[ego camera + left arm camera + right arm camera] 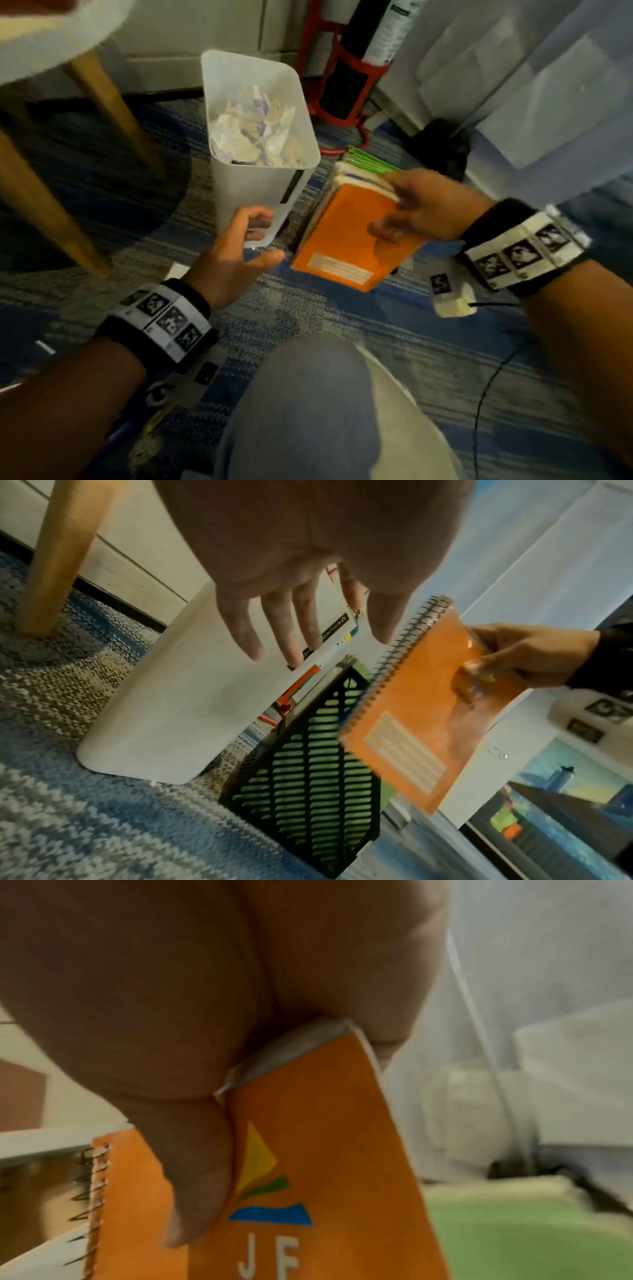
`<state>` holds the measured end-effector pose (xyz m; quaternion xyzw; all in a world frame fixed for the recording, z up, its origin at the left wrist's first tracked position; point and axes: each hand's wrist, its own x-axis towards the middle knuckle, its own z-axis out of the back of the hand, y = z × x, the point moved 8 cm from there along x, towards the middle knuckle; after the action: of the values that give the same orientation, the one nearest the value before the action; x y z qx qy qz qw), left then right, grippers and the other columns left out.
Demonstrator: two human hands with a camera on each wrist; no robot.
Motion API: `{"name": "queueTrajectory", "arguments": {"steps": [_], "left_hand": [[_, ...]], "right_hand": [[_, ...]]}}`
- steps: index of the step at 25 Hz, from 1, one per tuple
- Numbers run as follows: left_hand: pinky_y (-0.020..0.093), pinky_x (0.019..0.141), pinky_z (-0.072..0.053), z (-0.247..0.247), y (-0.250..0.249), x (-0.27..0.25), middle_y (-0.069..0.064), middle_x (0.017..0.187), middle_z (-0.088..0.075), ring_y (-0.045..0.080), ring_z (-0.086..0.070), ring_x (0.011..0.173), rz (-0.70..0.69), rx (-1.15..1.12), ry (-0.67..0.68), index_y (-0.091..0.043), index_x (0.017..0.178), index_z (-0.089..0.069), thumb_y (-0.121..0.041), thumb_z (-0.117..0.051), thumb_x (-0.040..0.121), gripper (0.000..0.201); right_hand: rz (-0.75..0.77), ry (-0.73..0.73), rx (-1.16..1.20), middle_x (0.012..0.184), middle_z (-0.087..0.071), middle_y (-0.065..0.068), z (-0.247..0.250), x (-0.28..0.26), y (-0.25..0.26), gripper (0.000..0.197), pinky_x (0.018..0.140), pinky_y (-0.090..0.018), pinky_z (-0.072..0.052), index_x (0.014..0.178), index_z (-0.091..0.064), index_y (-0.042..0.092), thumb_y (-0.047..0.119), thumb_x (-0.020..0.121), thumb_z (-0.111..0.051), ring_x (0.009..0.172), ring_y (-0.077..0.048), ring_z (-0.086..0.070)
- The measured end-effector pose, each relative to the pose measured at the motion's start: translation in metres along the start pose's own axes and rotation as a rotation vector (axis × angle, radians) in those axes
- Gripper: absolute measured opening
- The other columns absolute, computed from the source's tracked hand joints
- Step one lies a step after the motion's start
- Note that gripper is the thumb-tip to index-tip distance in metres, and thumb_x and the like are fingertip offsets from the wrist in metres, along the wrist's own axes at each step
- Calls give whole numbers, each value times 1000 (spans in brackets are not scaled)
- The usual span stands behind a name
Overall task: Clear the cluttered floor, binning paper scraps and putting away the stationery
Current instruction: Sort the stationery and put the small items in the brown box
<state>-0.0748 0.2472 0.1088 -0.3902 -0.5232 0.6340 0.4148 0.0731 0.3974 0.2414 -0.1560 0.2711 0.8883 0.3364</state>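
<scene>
Right hand [421, 209] pinching orange notebook [346, 240]; left hand [236, 253] seemingly relaxed.

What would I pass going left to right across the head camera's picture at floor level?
Wooden table leg → white bin of paper scraps → orange notebook in the right hand → white curtain.

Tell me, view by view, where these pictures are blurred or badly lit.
Head view: dim, with the right hand and orange notebook motion-smeared. Left wrist view: the left hand looms soft and close, and the notebook's lower edge is streaked. Right wrist view: background fully blurred, thumb dark, only the cover logo fairly legible.
</scene>
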Motion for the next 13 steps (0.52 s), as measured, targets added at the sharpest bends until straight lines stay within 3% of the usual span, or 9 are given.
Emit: {"name": "queueTrajectory", "arguments": {"steps": [3, 6, 9, 11, 13], "left_hand": [[47, 87, -52, -8, 23, -3, -4, 107, -62, 19, -62, 94, 37, 121, 56, -52, 97, -53, -44, -65, 74, 28], [45, 81, -54, -8, 39, -11, -5, 89, -69, 19, -67, 83, 80, 221, 78, -49, 95, -56, -42, -59, 79, 18], [34, 78, -50, -14, 42, -16, -5, 90, -70, 14, -66, 84, 89, 304, 128, -42, 90, -56, -21, -60, 91, 21], [32, 76, -50, -21, 40, -18, -6, 89, -70, 12, -66, 82, 78, 344, 166, -39, 89, -57, -22, -60, 91, 18], [30, 74, -51, -27, 35, -19, -11, 84, -70, 8, -66, 77, 57, 359, 199, -38, 87, -58, -18, -59, 92, 21]], "right_hand": [[-138, -200, -285, 91, -64, -3, 58, -42, -56, 36, 77, -34, -44, 118, -59, 24, 21, 84, -71, 89, -26, -61], [-261, -298, -366, 106, -64, -14, 88, -61, -88, 43, 90, -43, -46, 124, -57, 18, 14, 83, -70, 103, -32, -59], [-286, -382, -432, 108, -64, -15, 89, -53, -96, 40, 88, -46, -49, 121, -58, 19, 16, 83, -68, 102, -35, -60], [-234, -399, -456, 106, -65, -13, 72, -35, -93, 36, 84, -42, -49, 116, -59, 19, 19, 82, -68, 101, -35, -61], [-178, -383, -350, 103, -64, -5, 46, -9, -95, 32, 80, -33, -45, 114, -58, 19, 21, 84, -67, 100, -26, -61]]}}
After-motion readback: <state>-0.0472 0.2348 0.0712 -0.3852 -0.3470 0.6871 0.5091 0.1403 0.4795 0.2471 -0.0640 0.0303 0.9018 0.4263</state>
